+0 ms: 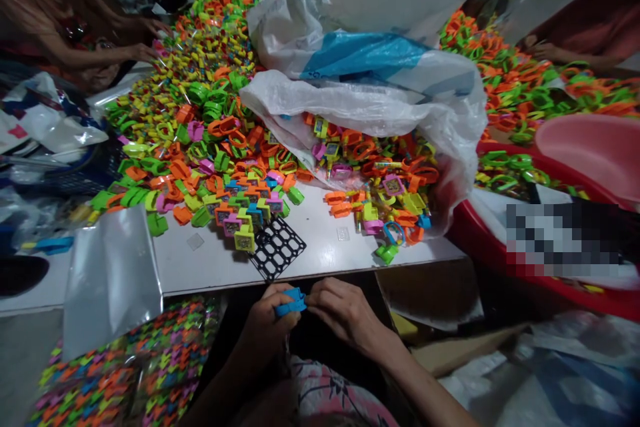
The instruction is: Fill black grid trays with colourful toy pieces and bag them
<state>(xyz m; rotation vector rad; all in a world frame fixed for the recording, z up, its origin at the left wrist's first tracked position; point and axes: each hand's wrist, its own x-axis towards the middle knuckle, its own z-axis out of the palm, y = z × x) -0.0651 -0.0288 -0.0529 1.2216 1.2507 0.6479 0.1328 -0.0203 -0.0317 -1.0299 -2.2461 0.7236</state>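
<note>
My left hand (270, 317) is closed around a blue plastic toy watch (291, 303), held just off the table's front edge above my lap. The fingertips of my right hand (343, 310) are pinched together at the watch's right side; whether they grip its end or a small part is hidden. Beyond my hands a black plastic grid tray (280, 250) lies on the white table (320, 213). Several colourful toy watches (245, 239) with square puzzle faces stand in rows on its left part. Small clear square pieces (343, 233) lie on either side of the tray.
A large white sack (360, 100) spills toy watches (395, 180) onto the table. Heaped watches and small yellow tubes (200, 53) spread behind. Clear plastic bags (113, 267) hang over the left edge. A red basin (470, 233) stands right. Two other people work at the far sides.
</note>
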